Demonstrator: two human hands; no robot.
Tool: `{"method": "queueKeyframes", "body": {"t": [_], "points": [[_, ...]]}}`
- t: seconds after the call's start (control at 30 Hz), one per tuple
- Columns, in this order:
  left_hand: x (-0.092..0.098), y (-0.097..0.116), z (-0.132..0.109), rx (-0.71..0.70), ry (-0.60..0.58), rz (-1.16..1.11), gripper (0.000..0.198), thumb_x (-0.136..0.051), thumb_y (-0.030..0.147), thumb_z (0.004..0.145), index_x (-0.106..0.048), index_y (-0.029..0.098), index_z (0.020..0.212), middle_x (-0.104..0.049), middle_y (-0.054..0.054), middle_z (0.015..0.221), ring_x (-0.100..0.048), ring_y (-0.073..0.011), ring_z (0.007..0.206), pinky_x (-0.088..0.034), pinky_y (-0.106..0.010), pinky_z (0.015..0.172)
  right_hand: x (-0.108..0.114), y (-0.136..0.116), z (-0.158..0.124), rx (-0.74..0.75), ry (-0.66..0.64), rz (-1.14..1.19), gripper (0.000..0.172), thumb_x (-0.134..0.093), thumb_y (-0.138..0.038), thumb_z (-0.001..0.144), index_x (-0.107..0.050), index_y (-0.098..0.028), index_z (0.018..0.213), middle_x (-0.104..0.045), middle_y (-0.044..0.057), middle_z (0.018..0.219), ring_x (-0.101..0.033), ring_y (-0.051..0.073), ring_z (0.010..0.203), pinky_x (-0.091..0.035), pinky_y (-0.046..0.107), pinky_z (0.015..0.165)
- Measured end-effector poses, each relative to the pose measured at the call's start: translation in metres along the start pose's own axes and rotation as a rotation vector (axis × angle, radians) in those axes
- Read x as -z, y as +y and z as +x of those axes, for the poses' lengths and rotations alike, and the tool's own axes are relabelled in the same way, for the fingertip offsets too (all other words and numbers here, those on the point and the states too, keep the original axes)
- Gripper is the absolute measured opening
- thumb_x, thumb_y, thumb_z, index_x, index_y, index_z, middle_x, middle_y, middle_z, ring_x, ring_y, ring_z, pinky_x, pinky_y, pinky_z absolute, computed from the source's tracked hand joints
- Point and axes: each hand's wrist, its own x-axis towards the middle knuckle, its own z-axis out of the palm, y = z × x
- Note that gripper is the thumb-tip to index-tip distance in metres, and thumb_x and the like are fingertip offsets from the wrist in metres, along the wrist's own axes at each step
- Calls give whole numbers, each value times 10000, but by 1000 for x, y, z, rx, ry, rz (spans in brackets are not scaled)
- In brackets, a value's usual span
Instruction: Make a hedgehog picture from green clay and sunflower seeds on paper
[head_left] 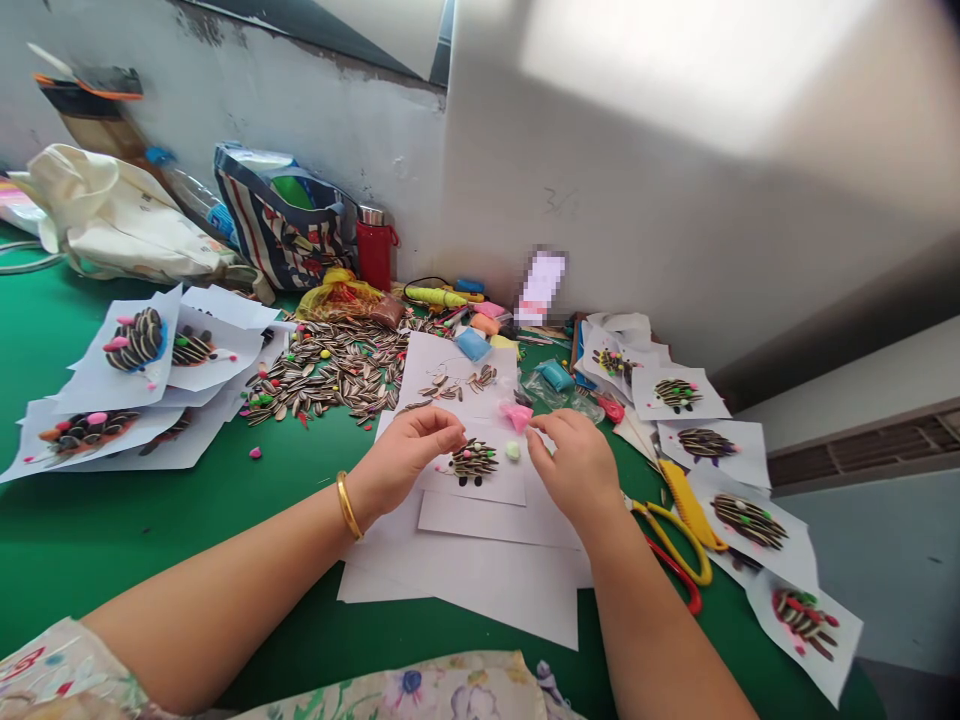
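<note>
My left hand (420,450) is over the left edge of a small white card, thumb and forefinger pressed together; whatever is between them is too small to make out. On that card is a hedgehog (474,460) of striped sunflower seeds with coloured dots and two black feet. My right hand (577,465) hovers at the card's right, fingers curled and fingertips together beside a lump of pink clay (516,416). I cannot tell whether they grip it. A pale green clay lump (513,451) lies on the card between my hands. White paper sheets (517,590) lie beneath.
Sunflower seeds (337,365) are heaped at the back left. Finished seed-hedgehog cards (135,350) pile up left, and more cards (750,520) line the right. Scissors (675,550) and a yellow cutter (690,505) lie by my right forearm. A red bottle (375,250) and bags stand behind.
</note>
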Motion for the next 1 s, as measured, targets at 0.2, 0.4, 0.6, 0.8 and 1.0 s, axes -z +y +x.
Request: {"method": "queueKeyframes", "body": {"t": [0.2,0.4,0.6,0.8,1.0], "points": [[-3,2,-1,51,23,-85,345,-727,361,783,-644,182,1065,-658,-23,848,-611,-140,781,-469,-316,803,2,-14,-1,44,21,119,168,-521,-232,913,-682,-193,946,-658,87,927,-587,227,876,-450,359,787],[0,0,-1,-3,14,-5,366,-734,368,774,-650,187,1080,-576,6,773,-541,-112,714,-432,-245,668,1,-19,-2,65,20,183,172,-518,-229,917,-683,-200,954,-668,83,930,-593,233,906,-460,375,802],[-5,5,-3,45,7,-98,352,-728,348,775,-637,187,1074,-609,8,771,-565,-115,729,-447,-273,735,-1,-21,-3,76,31,204,175,-517,-231,920,-684,-204,965,-671,82,940,-597,233,917,-466,382,817],[-5,8,-3,78,26,-105,328,-691,412,802,-647,170,1019,-515,40,648,-475,-84,596,-384,-223,581,-2,-23,-3,94,26,224,161,-523,-219,918,-679,-213,959,-675,74,919,-603,235,919,-468,387,824],[-2,3,-2,42,-3,-84,366,-728,342,772,-624,185,1086,-632,-8,790,-591,-129,746,-457,-272,717,-3,-23,-3,99,38,236,161,-524,-217,915,-678,-216,963,-677,72,917,-603,235,924,-472,393,829]]}}
